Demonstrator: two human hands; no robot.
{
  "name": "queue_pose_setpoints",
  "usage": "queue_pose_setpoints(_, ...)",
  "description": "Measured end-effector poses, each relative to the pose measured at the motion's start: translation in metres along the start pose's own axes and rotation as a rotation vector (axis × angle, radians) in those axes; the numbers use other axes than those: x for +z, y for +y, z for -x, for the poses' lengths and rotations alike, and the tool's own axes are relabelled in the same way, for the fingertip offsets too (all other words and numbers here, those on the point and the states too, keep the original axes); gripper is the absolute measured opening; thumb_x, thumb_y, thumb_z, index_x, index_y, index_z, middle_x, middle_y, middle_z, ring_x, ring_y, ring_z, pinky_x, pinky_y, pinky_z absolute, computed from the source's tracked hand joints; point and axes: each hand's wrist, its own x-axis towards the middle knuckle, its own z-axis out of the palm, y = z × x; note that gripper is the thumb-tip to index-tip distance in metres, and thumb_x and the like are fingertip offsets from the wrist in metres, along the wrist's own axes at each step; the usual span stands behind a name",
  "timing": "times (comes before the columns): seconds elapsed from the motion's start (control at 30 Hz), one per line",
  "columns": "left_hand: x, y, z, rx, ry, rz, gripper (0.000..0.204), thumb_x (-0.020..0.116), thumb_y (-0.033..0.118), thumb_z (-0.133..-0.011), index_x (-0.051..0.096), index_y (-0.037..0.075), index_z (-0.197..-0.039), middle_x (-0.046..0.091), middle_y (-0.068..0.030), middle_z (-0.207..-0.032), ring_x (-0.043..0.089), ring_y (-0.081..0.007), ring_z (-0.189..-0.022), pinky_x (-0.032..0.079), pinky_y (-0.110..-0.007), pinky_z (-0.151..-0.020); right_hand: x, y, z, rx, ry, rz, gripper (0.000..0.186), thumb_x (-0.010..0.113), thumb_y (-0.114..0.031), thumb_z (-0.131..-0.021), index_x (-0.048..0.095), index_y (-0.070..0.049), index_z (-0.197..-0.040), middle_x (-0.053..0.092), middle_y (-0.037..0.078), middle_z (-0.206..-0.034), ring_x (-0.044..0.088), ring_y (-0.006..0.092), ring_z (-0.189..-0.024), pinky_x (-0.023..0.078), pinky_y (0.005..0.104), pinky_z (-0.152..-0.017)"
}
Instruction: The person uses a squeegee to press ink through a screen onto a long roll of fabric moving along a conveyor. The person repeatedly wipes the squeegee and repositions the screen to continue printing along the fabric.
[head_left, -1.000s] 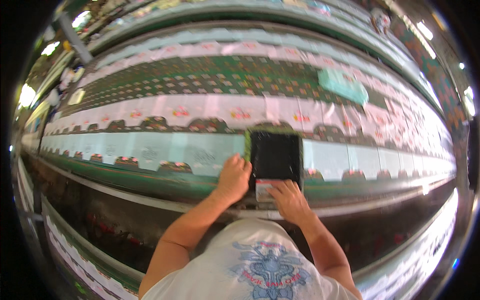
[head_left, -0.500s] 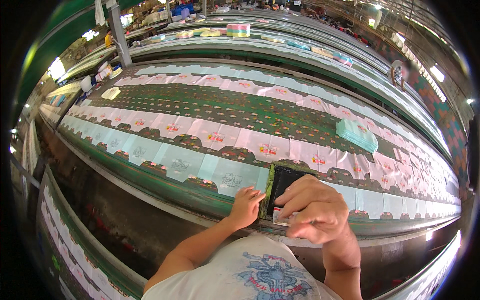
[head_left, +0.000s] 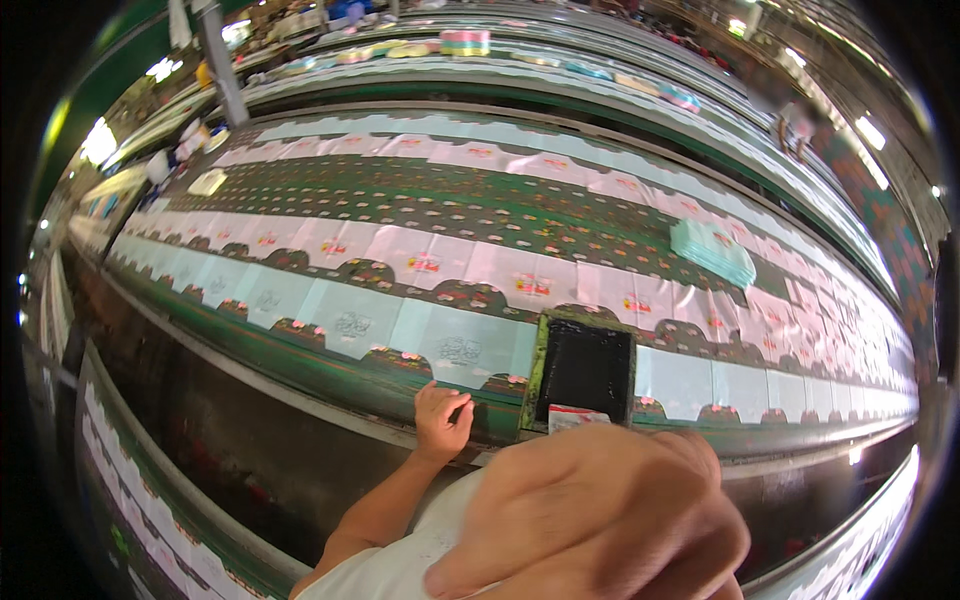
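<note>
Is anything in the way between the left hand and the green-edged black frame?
Nothing visible: only green table edge lies between the left hand and the frame. The right hand, close to the camera, covers the frame's near end.

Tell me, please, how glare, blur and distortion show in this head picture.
Head view: the long edges of the main table bow with the fisheye, and the corners go black; head view: the light at upper right burns out to white; head view: the right grip looms very large and looks soft, perhaps from closeness or motion.
</note>
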Motion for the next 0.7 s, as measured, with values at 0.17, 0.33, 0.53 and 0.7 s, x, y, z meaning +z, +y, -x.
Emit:
queue_pose_setpoints(0.17,-0.004,0.016,-0.016,0.082,-0.036,-0.016,0.024,0.088,0.005,-0.087,0.079,0.011,-0.109,0.074,-0.0075,-0.103,0.073,-0.0298,-0.103,0.052,-0.058,-0.113,-0.043,-0.042,-0.034,0.039,-0.4,0.469,0.02,0.074,-0.015,-0.104,0.086,0.001,-0.102,0.081,0.018,-0.101,0.077,0.0277,-0.086,0.062,0.0411,-0.077)
queue_pose_setpoints(0.33,-0.017,0.012,-0.007,0.046,-0.031,-0.079,0.022,0.087,0.005,-0.088,0.079,0.011,-0.108,0.073,-0.006,-0.099,0.073,-0.028,-0.099,0.053,-0.058,-0.112,-0.075,-0.063,-0.019,0.059,-0.23,0.678,0.009,0.072,-0.013,-0.107,0.07,-0.008,-0.101,0.067,0.008,-0.095,0.061,0.0258,-0.085,0.05,0.0394,-0.082)
queue_pose_setpoints(0.53,-0.018,0.012,-0.004,0.013,-0.039,-0.051,0.019,0.087,0.007,-0.09,0.077,0.012,-0.104,0.072,-0.0033,-0.094,0.071,-0.0277,-0.095,0.053,-0.059,-0.113,-0.132,-0.065,0.059,0.096,0.017,0.95,0.024,0.081,-0.014,-0.104,0.062,-0.01,-0.092,0.063,0.004,-0.081,0.055,0.019,-0.061,0.044,0.034,-0.059)
queue_pose_setpoints(0.7,-0.018,0.018,-0.009,-0.012,-0.034,0.003,0.018,0.087,0.009,-0.092,0.069,0.012,-0.094,0.071,-0.0038,-0.09,0.071,-0.0293,-0.092,0.053,-0.057,-0.111,-0.139,-0.084,0.141,0.449,0.088,0.856,0.025,0.086,-0.018,-0.103,0.066,-0.006,-0.094,0.07,0.007,-0.076,0.066,0.0185,-0.064,0.048,0.0336,-0.057)
